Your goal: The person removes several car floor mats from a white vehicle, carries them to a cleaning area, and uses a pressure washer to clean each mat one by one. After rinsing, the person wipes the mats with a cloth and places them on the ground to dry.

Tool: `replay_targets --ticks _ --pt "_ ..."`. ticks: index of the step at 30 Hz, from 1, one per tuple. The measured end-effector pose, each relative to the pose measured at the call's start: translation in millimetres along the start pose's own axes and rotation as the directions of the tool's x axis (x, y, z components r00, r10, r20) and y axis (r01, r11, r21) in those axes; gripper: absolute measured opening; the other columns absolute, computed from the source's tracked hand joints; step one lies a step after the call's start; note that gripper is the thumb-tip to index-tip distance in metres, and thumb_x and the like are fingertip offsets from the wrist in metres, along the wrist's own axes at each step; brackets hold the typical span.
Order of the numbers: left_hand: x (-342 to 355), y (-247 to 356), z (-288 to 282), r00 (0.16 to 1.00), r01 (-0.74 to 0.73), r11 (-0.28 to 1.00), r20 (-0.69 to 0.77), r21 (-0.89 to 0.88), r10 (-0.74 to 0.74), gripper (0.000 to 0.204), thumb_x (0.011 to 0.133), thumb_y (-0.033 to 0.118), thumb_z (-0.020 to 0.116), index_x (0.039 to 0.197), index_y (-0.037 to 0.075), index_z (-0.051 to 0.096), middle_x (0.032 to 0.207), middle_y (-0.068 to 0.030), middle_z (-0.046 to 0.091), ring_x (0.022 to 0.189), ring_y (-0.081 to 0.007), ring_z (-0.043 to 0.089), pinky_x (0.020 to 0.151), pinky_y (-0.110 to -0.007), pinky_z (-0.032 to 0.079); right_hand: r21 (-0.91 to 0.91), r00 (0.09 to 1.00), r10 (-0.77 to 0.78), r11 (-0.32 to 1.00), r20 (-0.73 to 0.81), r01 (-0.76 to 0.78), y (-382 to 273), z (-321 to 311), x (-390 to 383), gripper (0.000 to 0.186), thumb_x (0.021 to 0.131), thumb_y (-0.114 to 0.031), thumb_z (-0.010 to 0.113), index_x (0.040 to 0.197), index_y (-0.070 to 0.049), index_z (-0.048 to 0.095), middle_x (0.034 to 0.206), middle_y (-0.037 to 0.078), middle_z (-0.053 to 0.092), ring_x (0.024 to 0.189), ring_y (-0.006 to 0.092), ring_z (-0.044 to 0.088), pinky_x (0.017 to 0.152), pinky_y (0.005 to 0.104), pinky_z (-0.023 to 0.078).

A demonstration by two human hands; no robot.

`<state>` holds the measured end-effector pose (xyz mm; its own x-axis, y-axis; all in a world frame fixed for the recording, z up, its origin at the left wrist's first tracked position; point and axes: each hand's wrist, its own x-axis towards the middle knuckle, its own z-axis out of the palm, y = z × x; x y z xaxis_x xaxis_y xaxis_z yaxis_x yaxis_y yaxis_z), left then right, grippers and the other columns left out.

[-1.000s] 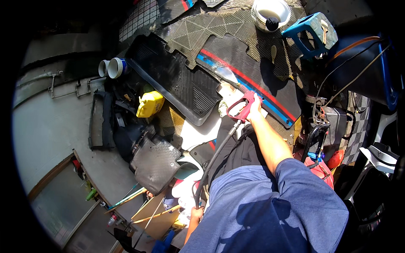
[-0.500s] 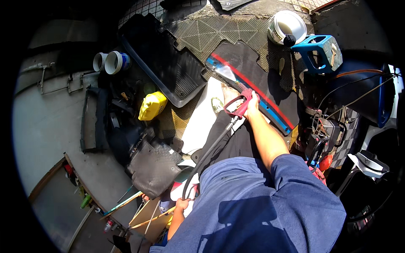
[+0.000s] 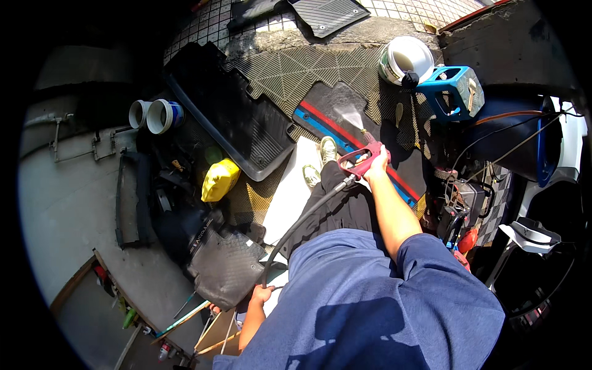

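From my remote post I've got a yellow jug (image 3: 220, 179) well left of our landmark, the striped car mat (image 3: 337, 130); a black ribbed floor liner (image 3: 262, 132) lies just left of that mat. Nearer the wearer than it, the left hand (image 3: 261, 294) curls round the black hose (image 3: 301, 219). Spray (image 3: 350, 116) fans over the mat! Above it, the right hand (image 3: 378, 164) grips the red spray gun (image 3: 372, 152). Beyond it, right: white bucket (image 3: 417, 57), blue stool (image 3: 457, 86).

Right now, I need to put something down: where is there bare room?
The olive patterned matting is bare between the black rimmed rubber mat and the round white plastic bucket. Crowded: beside the left hand, near the grey textured mat.
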<state>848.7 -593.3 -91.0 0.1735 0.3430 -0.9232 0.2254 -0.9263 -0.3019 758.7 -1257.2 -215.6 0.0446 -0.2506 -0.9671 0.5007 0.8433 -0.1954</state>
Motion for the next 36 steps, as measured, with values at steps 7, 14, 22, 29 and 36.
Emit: replay_targets --ticks 7,14,22,29,36 --pt "-43.9 48.7 -13.9 0.999 -0.026 0.999 -0.024 -0.026 0.025 0.03 0.081 0.025 0.074 0.099 0.0 0.077 0.088 -0.0108 0.075 0.081 -0.0204 0.07 0.074 -0.039 0.054 -0.028 0.997 -0.065 0.998 -0.042 0.064 -55.8 59.0 -27.4 0.059 0.096 -0.066 0.051 0.111 -0.009 0.057 0.068 0.005 0.051 0.05 0.0178 0.048 0.046 0.0317 0.042" --pt "-26.5 110.3 -46.5 0.96 -0.266 0.928 -0.161 -0.263 0.23 0.022 0.082 0.02 0.072 0.086 -0.002 0.075 0.074 -0.0079 0.071 0.072 -0.0175 0.067 0.065 -0.038 0.051 -0.099 0.941 -0.337 0.935 0.04 0.339 -118.7 172.9 -59.5 0.059 0.095 -0.061 0.058 0.109 -0.004 0.057 0.066 0.006 0.054 0.046 0.0208 0.054 0.042 0.0401 0.049" --pt "-54.0 290.2 -125.5 0.956 -0.268 0.948 -0.172 -0.173 0.239 0.02 0.081 0.019 0.075 0.075 0.0 0.072 0.067 -0.0051 0.066 0.06 -0.0165 0.061 0.056 -0.039 0.046 -0.271 0.918 -0.292 0.891 0.27 0.363 -182.7 375.9 -35.3 0.057 0.096 -0.06 0.058 0.109 -0.004 0.054 0.069 0.007 0.054 0.051 0.0203 0.054 0.046 0.0387 0.05" --pt "-71.0 468.8 -262.4 0.962 -0.265 0.933 0.001 -0.245 0.273 0.019 0.081 0.021 0.077 0.076 0.003 0.073 0.067 -0.0042 0.065 0.057 -0.016 0.058 0.054 -0.039 0.045 -0.416 0.92 -0.317 0.823 0.231 0.388 -184.9 570.6 25.1 0.057 0.097 -0.061 0.055 0.108 -0.005 0.052 0.068 0.006 0.053 0.051 0.0193 0.053 0.047 0.0372 0.048" --pt "-58.1 541.1 -353.8 0.944 -0.317 0.895 -0.016 -0.315 0.329 0.014 0.088 0.015 0.073 0.09 0.002 0.078 0.07 -0.0057 0.067 0.059 -0.0153 0.059 0.054 -0.036 0.045 -0.301 0.914 -0.245 0.889 0.325 0.345 -198.2 715.7 54.1 0.06 0.096 -0.065 0.053 0.099 -0.006 0.054 0.068 0.006 0.053 0.053 0.0196 0.053 0.048 0.0378 0.048"
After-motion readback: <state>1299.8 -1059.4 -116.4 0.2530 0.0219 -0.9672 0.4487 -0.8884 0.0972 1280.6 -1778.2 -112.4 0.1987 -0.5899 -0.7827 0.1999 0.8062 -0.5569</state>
